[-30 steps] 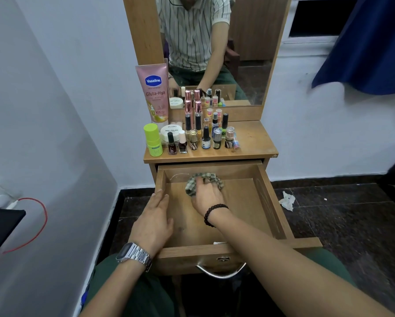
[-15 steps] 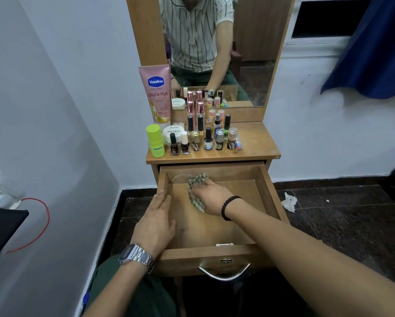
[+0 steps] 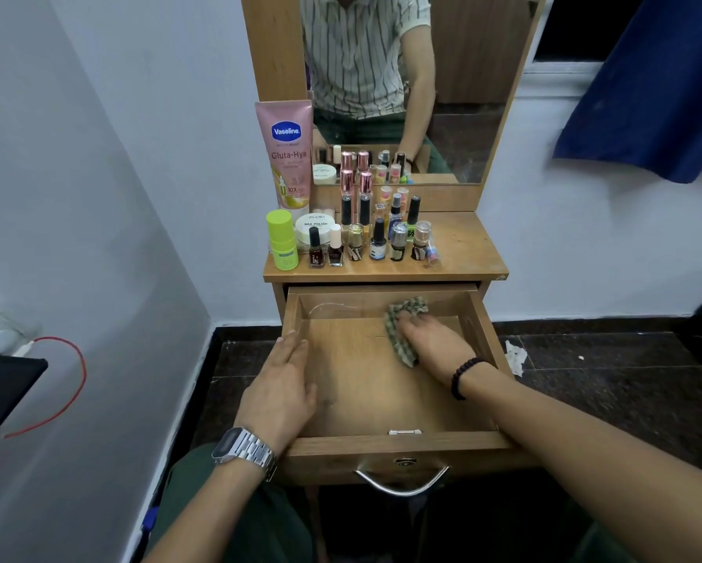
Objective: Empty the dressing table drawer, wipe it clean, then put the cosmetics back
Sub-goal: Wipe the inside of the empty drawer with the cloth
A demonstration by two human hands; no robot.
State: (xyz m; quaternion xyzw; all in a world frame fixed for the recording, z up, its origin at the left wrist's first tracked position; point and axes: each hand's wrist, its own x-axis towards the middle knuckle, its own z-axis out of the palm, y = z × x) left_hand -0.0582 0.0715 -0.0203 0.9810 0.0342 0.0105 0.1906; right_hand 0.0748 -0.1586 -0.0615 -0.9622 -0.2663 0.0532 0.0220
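Note:
The wooden drawer (image 3: 381, 444) is pulled out and holds nothing but a green checked cloth (image 3: 402, 323) at its back right. My right hand (image 3: 434, 345) lies flat on the cloth and presses it onto the drawer floor. My left hand (image 3: 280, 388) rests on the drawer's left wall with the fingers straight. The cosmetics stand on the table top (image 3: 467, 253): a pink Vaseline tube (image 3: 286, 156), a green stick (image 3: 282, 245), a white jar (image 3: 316, 227) and several nail polish bottles (image 3: 377, 241).
A mirror (image 3: 402, 87) rises behind the table top. White walls close in on the left and behind. A crumpled white tissue (image 3: 515, 355) lies on the dark floor right of the drawer. A blue curtain (image 3: 645, 95) hangs at upper right. A red wire (image 3: 69, 384) loops at left.
My right hand has slid the cloth from the drawer's back middle toward its back right. The left hand has stayed on the left wall.

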